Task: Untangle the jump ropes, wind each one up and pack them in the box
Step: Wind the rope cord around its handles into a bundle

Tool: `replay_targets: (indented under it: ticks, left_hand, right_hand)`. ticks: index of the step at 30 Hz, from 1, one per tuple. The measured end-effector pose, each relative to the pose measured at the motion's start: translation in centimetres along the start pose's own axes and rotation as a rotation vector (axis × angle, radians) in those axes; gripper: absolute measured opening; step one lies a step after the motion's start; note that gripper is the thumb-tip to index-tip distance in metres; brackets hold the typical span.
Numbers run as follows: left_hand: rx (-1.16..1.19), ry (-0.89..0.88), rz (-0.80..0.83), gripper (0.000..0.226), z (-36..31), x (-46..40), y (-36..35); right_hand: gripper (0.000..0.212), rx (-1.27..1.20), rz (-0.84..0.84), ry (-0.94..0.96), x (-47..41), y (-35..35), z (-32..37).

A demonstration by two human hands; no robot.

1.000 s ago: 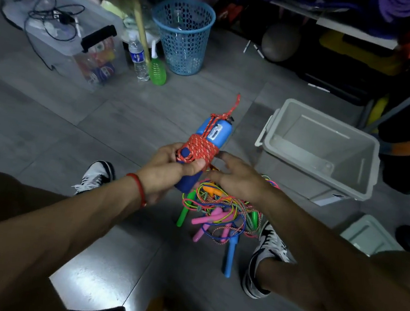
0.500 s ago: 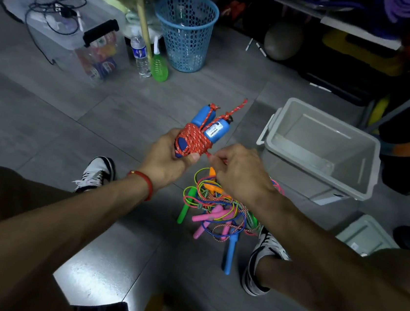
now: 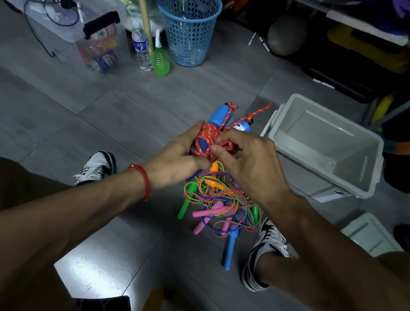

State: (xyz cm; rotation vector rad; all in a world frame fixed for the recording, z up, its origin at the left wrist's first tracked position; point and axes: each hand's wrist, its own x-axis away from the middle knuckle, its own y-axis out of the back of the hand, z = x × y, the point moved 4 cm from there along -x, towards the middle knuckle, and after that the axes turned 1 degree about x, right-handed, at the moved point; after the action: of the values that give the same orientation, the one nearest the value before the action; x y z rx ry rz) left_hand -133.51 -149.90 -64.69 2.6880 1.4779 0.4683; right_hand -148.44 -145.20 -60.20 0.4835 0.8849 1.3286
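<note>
A red speckled jump rope [image 3: 207, 135] is wound around its two blue handles [image 3: 220, 113], held above the floor. My left hand [image 3: 175, 159] grips the lower end of that bundle. My right hand [image 3: 246, 160] pinches a loop of the red rope at the bundle's right side. A loose red end [image 3: 260, 110] sticks up to the right. Below my hands a tangle of coloured jump ropes [image 3: 221, 203] lies on the floor, with green, pink, orange and blue handles. The grey open box [image 3: 324, 179] stands to the right with nothing visible inside.
A box lid [image 3: 368, 235] lies at the right by my right shoe [image 3: 264, 249]. My left shoe [image 3: 98, 166] is at the left. A blue mesh basket [image 3: 188, 25], a water bottle [image 3: 140, 48], a green bottle [image 3: 159, 60] and a clear storage bin [image 3: 68, 19] stand at the back.
The wound bundle has tipped to the right and its handles have spread apart. My right hand has risen from under the bundle to pinch a loop at its side.
</note>
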Motion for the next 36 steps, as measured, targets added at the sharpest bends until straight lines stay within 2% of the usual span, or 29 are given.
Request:
replay_targets:
  ticks: [3,5,9,13,15,21,26,31,34,36]
  left_hand:
    - [0.02,0.051,0.063,0.1,-0.5,0.1,0.4]
    - [0.013,0.055,0.078,0.1,-0.9,0.4,0.5]
    - [-0.028,-0.03,0.078,0.082,-1.7,0.8,0.5]
    - [-0.134,-0.124,0.072,0.036,-1.9,0.9,0.6]
    - [-0.176,-0.138,0.088,0.027,-2.0,0.9,0.3]
    - [-0.195,-0.166,0.094,0.02,-2.5,0.7,0.0]
    - [-0.21,-0.206,0.105,0.015,-2.9,0.8,0.3]
    - [-0.209,-0.198,0.1,0.019,-2.9,0.8,0.5]
    - [-0.177,-0.13,0.079,0.021,-2.9,0.9,0.6]
    - [-0.095,-0.058,0.065,0.025,-2.7,0.8,0.7]
  right_hand:
    - [0.013,-0.038,0.067,0.036,-0.1,0.5,-0.4]
    - [0.015,-0.039,0.098,0.066,-0.1,0.6,-0.5]
    - [0.018,-0.084,0.103,0.061,0.0,0.8,-0.9]
    - [0.016,-0.094,0.01,0.077,0.2,1.2,-0.6]
    - [0.017,-0.066,-0.054,0.076,0.2,1.3,-0.5]
    - [0.026,-0.084,-0.136,0.068,0.5,1.4,-0.2]
    - [0.021,-0.04,-0.144,0.181,0.4,1.5,0.5]
    - [0.017,0.093,-0.073,0.256,0.2,1.1,1.2]
    - [0.014,0.313,0.033,0.322,0.4,0.5,2.1]
    - [0.012,0.361,0.098,0.351,0.3,0.3,2.5]
